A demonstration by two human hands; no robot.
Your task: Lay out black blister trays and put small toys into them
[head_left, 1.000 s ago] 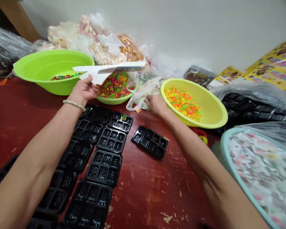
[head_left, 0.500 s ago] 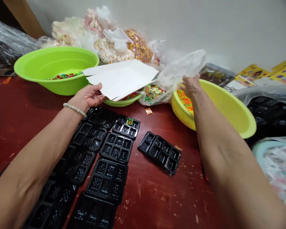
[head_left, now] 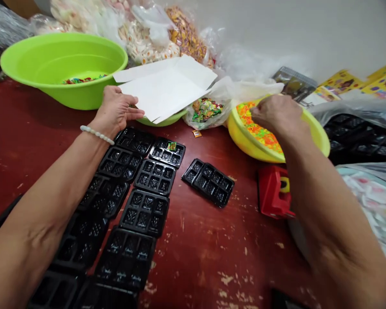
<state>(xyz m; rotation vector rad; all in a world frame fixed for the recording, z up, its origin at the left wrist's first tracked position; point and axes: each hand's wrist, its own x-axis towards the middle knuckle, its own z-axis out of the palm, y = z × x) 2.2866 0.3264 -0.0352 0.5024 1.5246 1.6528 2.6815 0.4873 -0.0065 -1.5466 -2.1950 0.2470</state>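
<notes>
1. While the left hand (head_left: 116,110) lies open, fingertips just beside white card sheets (head_left: 167,88) at its 2 o'clock, it grips nothing.
2. Right hand (head_left: 275,115) curls over orange-green candies (head_left: 260,131) in the yellow basin (head_left: 315,137); whether it holds any is unclear.
3. Black compartment trays (head_left: 148,189) lie at 6 o'clock of the sheets.

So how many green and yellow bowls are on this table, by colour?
Green: 2, the large green bowl and the small green bowl under the white paper
Yellow: 1, the yellow bowl under the right hand
Total: 3
</notes>
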